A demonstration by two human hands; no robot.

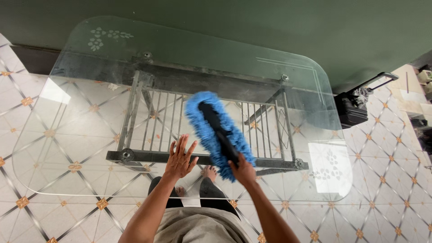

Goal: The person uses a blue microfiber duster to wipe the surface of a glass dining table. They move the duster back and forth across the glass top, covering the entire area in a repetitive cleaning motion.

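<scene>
A clear glass table top (pixel 76 148) with rounded corners lies below me on a dark metal frame (pixel 135 155). My left hand (pixel 180 158) rests flat on the glass near the front edge, fingers spread. My right hand (pixel 244 170) grips the black handle of a fluffy blue duster (pixel 211 130). The duster lies on the glass and points away from me toward the upper left.
A dark green wall (pixel 270 31) runs behind the table. A black case with a handle (pixel 353 110) stands on the floor to the right. The patterned tile floor (pixel 387 180) and my legs show through and around the glass.
</scene>
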